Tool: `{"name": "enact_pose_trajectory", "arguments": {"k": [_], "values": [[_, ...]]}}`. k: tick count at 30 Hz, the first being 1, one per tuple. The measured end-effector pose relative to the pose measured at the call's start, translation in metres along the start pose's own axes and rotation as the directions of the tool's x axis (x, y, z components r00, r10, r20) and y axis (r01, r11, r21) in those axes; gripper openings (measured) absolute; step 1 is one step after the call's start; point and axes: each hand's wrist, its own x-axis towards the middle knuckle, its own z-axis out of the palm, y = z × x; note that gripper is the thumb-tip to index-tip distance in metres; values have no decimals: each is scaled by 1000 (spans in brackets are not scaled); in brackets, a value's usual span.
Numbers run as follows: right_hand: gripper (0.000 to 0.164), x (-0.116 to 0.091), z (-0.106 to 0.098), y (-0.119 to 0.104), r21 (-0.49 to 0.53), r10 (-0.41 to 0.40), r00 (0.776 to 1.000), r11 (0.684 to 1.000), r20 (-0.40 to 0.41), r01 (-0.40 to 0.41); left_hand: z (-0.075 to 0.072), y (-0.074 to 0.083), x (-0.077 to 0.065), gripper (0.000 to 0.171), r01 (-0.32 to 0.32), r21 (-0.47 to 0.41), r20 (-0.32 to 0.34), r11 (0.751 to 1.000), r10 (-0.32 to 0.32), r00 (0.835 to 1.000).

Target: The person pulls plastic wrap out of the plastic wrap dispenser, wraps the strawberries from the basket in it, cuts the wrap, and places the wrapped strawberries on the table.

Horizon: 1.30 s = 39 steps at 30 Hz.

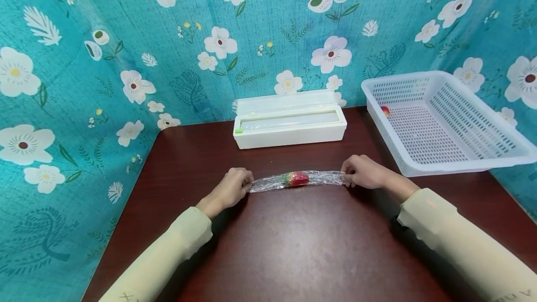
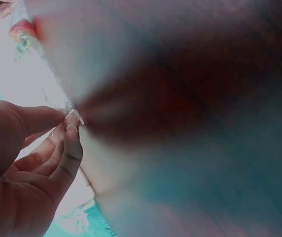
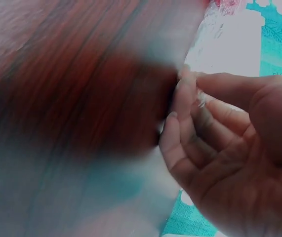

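A red strawberry (image 1: 299, 179) with a green top lies wrapped in a strip of clear plastic wrap (image 1: 324, 177) above the dark table. The left hand (image 1: 236, 184) pinches the strip's left end between thumb and fingers; in the left wrist view the bunched wrap shows at the left hand's fingertips (image 2: 72, 129). At the other end the right hand (image 1: 364, 172) pinches the wrap, its thumb and index finger meeting in the right wrist view. Between the two hands the strip is stretched out, with the strawberry near its middle.
Behind the hands stands a white plastic wrap box (image 1: 289, 140), its lid raised, a roll inside and a green piece at its left end. A white perforated basket (image 1: 383, 141) sits at the right, holding a small red fruit (image 1: 385, 111). A flowered teal curtain (image 1: 180, 45) hangs behind the table.
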Motion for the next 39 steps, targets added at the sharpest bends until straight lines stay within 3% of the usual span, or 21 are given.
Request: {"name": "enact_pose_trajectory", "arguments": {"k": [6,10,15,19,24,27,29,32,34,39], "values": [[14,7,-2,-3,45,131,991,990,-4,-130,0,-2,2,10,12,22,2,1000,-12,1000],[13,7,-3,0,58,198,980,979,-18,-197,1,-2,4,9,39,95,23,995,-42,999],[13,7,3,3,31,137,989,990,-48,-136,1,-2,8,11,8,238,12,971,-11,1000],[19,7,5,3,15,87,994,996,-70,-87,-1,-2,10,12,-11,276,-28,961,20,999],[25,3,1,-5,-163,57,991,984,-124,-77,-5,10,14,17,-31,338,-50,940,51,997],[28,5,2,-17,-252,16,979,965,-203,-69,-3,23,17,20,-72,298,-48,952,90,995],[25,10,5,-28,-253,-52,973,967,-225,-7,-1,31,21,19,-93,224,-29,970,102,994],[18,19,13,-42,-184,-157,973,975,-168,125,2,37,28,13,-81,123,33,989,78,996],[14,24,19,-44,-136,-183,979,976,-93,169,4,36,31,9,-47,82,84,996,40,996],[12,29,27,-32,-73,-143,989,987,-28,140,8,23,30,9,7,3,194,1000,-7,981]]}}
